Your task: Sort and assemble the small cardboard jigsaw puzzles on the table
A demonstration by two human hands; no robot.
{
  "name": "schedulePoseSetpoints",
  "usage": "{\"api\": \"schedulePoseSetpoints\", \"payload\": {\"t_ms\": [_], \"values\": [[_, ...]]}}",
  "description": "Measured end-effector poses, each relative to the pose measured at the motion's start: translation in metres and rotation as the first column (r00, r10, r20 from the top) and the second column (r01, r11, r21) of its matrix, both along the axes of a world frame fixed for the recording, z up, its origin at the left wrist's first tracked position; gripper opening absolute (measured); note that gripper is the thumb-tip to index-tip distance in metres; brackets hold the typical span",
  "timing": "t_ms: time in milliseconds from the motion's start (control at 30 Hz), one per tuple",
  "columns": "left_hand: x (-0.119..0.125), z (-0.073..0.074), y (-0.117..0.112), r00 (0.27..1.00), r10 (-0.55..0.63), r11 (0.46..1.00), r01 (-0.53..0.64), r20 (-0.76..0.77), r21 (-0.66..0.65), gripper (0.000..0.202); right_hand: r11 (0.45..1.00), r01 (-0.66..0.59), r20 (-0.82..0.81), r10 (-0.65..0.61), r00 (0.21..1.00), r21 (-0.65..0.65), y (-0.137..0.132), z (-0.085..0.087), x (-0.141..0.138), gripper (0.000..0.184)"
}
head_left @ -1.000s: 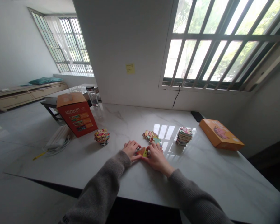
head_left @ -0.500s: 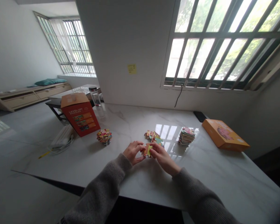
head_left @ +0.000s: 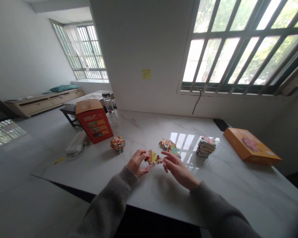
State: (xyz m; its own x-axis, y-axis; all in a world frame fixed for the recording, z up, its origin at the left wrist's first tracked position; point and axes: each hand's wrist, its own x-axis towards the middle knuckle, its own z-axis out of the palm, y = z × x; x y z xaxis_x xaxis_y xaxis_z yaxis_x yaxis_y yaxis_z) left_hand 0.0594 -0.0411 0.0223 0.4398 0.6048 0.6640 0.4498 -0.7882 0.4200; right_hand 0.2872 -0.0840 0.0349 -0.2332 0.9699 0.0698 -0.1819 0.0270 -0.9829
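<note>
Between the thumb and fingers of my left hand [head_left: 139, 162] is a jigsaw puzzle piece [head_left: 153, 158], mostly yellow-green with orange and brown parts. My right hand [head_left: 176, 168] is just right of it, index finger stretched out and the other fingers loosely bent. Its fingertips are close to the piece's right edge; whether they touch it I cannot tell. Behind my hands, loose puzzle pieces [head_left: 174, 150] lie in a small heap on the white table. One stack of puzzle pieces [head_left: 117, 144] stands to the left, and another stack [head_left: 206, 146] to the right.
A red puzzle box [head_left: 96, 125] stands at the left, with a glass bottle [head_left: 108, 104] behind it and a white power strip [head_left: 75, 143] beside it. At the right lie an orange box [head_left: 250, 145] and a black phone-like object [head_left: 221, 125]. The marble-patterned table [head_left: 149, 195] ends near my forearms.
My right hand has let go of the puzzle piece and its fingers have spread. The piece stays in my left hand, now showing more of its face. The whole view has shifted slightly.
</note>
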Motion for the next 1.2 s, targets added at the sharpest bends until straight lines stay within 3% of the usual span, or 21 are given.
{"api": "schedulePoseSetpoints", "payload": {"t_ms": [67, 133, 233, 333, 467, 567, 633, 700, 800, 900, 1033, 1200], "values": [[-0.006, -0.004, 0.001, 0.999, 0.01, 1.0, -0.011, -0.046, -0.025, 0.031, 0.998, 0.008, 0.122, -0.015, 0.992, 0.057, 0.001, -0.002, -0.001, 0.04], [-0.008, -0.006, 0.002, 0.988, 0.046, 0.997, -0.053, -0.145, -0.047, 0.031, 0.979, 0.094, 0.323, -0.148, 0.935, 0.178, 0.003, -0.006, 0.0, 0.03], [-0.008, -0.008, 0.003, 0.962, 0.114, 0.988, -0.137, -0.247, -0.077, 0.03, 0.902, 0.15, 0.529, -0.365, 0.766, 0.404, 0.008, -0.013, 0.004, 0.026], [-0.009, -0.009, 0.006, 0.964, 0.153, 0.978, -0.18, -0.216, -0.109, 0.027, 0.842, 0.042, 0.653, -0.448, 0.611, 0.538, 0.012, -0.019, 0.002, 0.027], [-0.012, -0.011, 0.013, 0.975, 0.151, 0.977, -0.172, -0.162, -0.126, 0.026, 0.815, -0.058, 0.772, -0.521, 0.364, 0.577, 0.016, -0.018, -0.013, 0.027], [-0.015, -0.013, 0.015, 0.986, 0.133, 0.983, -0.144, -0.102, -0.109, 0.025, 0.845, -0.084, 0.825, -0.487, 0.286, 0.528, 0.02, -0.016, -0.02, 0.024], [-0.016, -0.015, 0.016, 0.991, 0.119, 0.987, -0.126, -0.068, -0.104, 0.025, 0.861, -0.051, 0.827, -0.467, 0.314, 0.505, 0.023, -0.017, -0.018, 0.023], [-0.017, -0.016, 0.018, 0.99, 0.123, 0.983, -0.131, -0.077, -0.125, 0.026, 0.873, 0.006, 0.792, -0.446, 0.416, 0.489, 0.027, -0.018, -0.01, 0.021], [-0.018, -0.019, 0.018, 0.982, 0.153, 0.968, -0.172, -0.11, -0.185, 0.027, 0.908, 0.097, 0.629, -0.356, 0.691, 0.408, 0.03, -0.016, 0.004, 0.014], [-0.015, -0.019, 0.015, 0.998, 0.046, 0.969, -0.057, -0.053, -0.239, 0.028, 0.958, 0.147, 0.343, -0.228, 0.911, 0.245, 0.03, -0.01, 0.007, 0.024], [-0.007, -0.015, 0.008, 0.99, -0.113, 0.955, 0.132, 0.086, -0.265, 0.03, 0.986, 0.114, 0.206, -0.137, 0.969, 0.121, 0.025, -0.006, -0.007, 0.035], [0.001, -0.011, 0.002, 0.978, -0.172, 0.932, 0.2, 0.118, -0.301, 0.027, 0.983, 0.152, 0.212, -0.171, 0.962, 0.103, 0.019, -0.011, -0.019, 0.034]]}}
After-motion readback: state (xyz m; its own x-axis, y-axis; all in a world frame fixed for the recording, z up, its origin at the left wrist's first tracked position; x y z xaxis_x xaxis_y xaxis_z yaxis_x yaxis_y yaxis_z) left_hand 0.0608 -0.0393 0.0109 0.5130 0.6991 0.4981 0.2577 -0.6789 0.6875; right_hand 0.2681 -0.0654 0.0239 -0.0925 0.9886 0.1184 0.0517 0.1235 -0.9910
